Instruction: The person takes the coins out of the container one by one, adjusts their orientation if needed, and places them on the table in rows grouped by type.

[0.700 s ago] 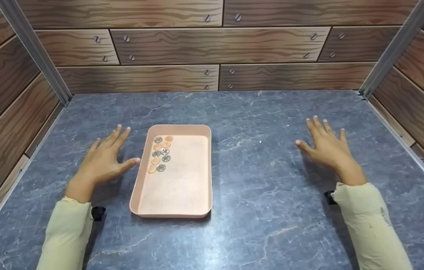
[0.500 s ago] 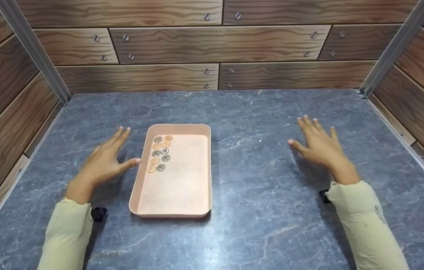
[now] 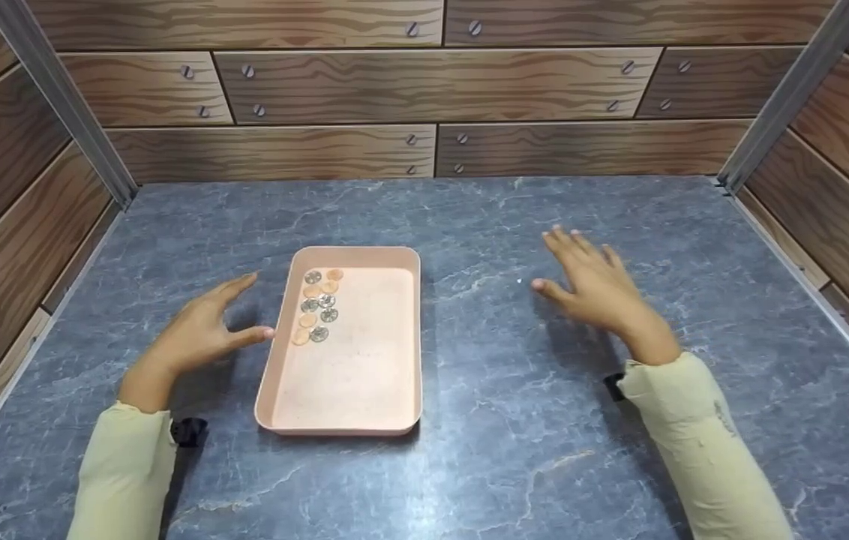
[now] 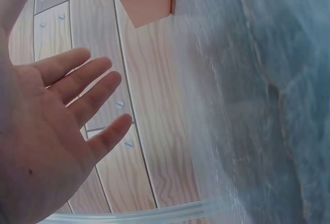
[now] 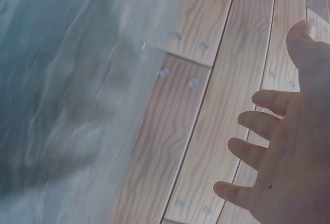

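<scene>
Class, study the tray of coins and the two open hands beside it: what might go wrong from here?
1. The coins lie loose, bunched in the far left part of the tray; tilting it would probably slide them.
2. The left hand is close to the tray's left rim and could nudge it across the smooth table.
3. The right hand is well to the tray's right, so a one-sided lift might tip it.

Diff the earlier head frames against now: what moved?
The right hand slid left over the table toward the tray, fingers spread, holding nothing. The left hand shifted slightly down and in beside the tray's left rim, also holding nothing. Tray and coins kept their places.
</scene>
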The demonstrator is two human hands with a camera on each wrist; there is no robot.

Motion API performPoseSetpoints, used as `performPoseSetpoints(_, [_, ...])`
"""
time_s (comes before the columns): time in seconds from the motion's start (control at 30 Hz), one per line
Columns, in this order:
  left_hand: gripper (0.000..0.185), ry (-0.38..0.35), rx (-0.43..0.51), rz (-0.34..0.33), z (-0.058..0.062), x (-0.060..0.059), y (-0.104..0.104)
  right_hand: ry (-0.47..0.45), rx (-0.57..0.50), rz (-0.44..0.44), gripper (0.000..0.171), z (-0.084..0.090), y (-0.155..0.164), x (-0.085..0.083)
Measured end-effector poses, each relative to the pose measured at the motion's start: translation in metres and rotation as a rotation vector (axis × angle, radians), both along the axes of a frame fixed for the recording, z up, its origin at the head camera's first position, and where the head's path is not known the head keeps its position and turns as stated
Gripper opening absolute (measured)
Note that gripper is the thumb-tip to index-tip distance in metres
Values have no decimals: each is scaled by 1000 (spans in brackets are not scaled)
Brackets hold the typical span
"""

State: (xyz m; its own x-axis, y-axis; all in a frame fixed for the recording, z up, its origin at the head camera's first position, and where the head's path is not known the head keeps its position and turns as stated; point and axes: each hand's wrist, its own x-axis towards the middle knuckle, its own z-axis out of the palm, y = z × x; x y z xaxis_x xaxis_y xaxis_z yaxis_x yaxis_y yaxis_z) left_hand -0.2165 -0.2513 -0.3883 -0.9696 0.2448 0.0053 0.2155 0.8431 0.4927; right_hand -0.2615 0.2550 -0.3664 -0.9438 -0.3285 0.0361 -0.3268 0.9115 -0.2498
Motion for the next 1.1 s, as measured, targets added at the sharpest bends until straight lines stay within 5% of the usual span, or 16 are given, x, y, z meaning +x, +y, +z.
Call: performPoseSetpoints(1.1, [83,-220,131,-140,-4,2,-6,43,-28,358,68,19,-131,9])
